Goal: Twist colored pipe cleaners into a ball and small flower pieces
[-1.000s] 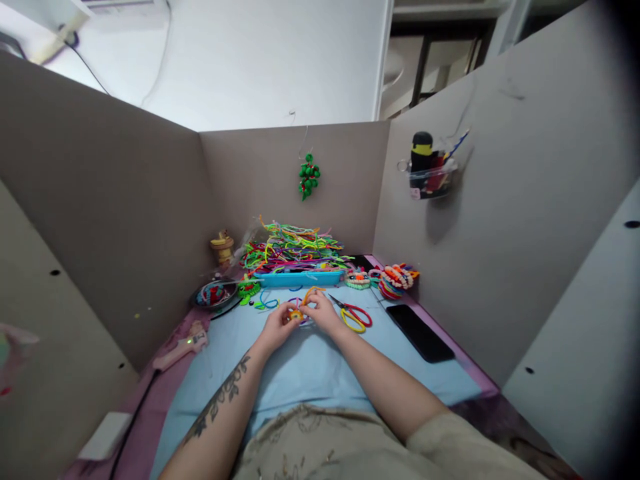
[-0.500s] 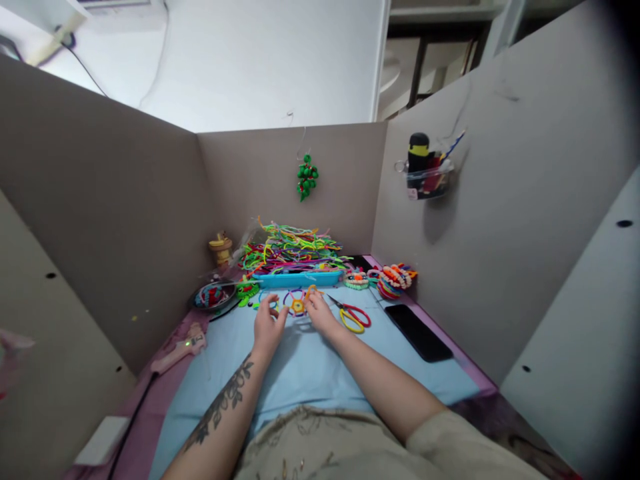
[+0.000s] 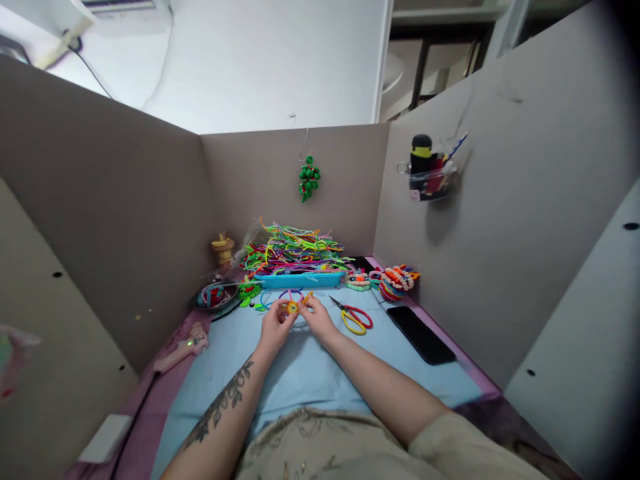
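Between my two hands is a small pipe-cleaner piece (image 3: pixel 293 307) with an orange-yellow centre and purple and pink loops standing out at the back. My left hand (image 3: pixel 277 325) is closed, thumb and fingers pinching its left side. From the right, my right hand (image 3: pixel 318 318) grips it with bent fingers, near an orange strand at the fingertips. The fingers hide part of the piece. Scissors (image 3: pixel 354 319) with one red and one yellow handle lie just right of my right hand. Blue and green pipe-cleaner bits (image 3: pixel 261 305) rest on the cloth left of my left hand.
Behind the hands, a blue tray (image 3: pixel 300 280) holds a heap of pipe cleaners (image 3: pixel 295 247). A phone (image 3: pixel 420 335) and woven pieces (image 3: pixel 395 283) lie right. A pink glue gun (image 3: pixel 183 351) and a dark bowl (image 3: pixel 216 297) stand left. Grey panels (image 3: pixel 295 160) enclose the table.
My left hand has moved right and closed on the pipe-cleaner piece, where before its fingers were apart. The right hand has stayed at the piece. The camera view has shifted slightly.
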Motion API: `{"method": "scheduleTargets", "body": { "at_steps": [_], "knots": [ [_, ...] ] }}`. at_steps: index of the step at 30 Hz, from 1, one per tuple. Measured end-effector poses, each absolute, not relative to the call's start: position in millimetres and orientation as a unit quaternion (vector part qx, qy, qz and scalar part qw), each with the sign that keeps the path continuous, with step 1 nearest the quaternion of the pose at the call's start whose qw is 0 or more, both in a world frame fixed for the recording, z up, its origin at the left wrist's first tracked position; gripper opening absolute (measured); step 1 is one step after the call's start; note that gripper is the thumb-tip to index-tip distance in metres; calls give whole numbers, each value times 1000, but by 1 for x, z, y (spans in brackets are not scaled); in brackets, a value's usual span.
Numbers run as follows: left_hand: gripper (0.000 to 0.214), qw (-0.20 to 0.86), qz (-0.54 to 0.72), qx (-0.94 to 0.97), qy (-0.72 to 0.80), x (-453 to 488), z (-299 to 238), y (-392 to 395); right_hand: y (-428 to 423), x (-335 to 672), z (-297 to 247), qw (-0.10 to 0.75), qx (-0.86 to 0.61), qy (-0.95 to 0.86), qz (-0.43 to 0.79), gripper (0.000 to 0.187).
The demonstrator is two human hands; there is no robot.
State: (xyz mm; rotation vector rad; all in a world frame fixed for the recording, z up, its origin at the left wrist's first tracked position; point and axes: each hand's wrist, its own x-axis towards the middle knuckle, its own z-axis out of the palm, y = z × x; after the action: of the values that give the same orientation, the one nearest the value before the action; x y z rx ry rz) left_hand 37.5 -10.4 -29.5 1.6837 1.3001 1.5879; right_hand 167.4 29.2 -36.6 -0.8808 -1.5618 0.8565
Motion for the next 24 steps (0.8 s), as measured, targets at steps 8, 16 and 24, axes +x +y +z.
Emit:
{"method": "scheduleTargets", "body": {
  "at_steps": [8, 16, 24],
  "knots": [
    [41, 328, 612, 556, 457, 33, -25, -9, 35, 175, -34, 584, -390, -621, 348, 19],
    [42, 329, 604, 561, 461, 32, -24, -8, 46, 195, -24, 561, -445, -635, 290, 23],
    [45, 308, 589, 557, 498, 29, -29, -5, 45, 194, -26, 481, -419, -691, 340, 20]
  ]
}}
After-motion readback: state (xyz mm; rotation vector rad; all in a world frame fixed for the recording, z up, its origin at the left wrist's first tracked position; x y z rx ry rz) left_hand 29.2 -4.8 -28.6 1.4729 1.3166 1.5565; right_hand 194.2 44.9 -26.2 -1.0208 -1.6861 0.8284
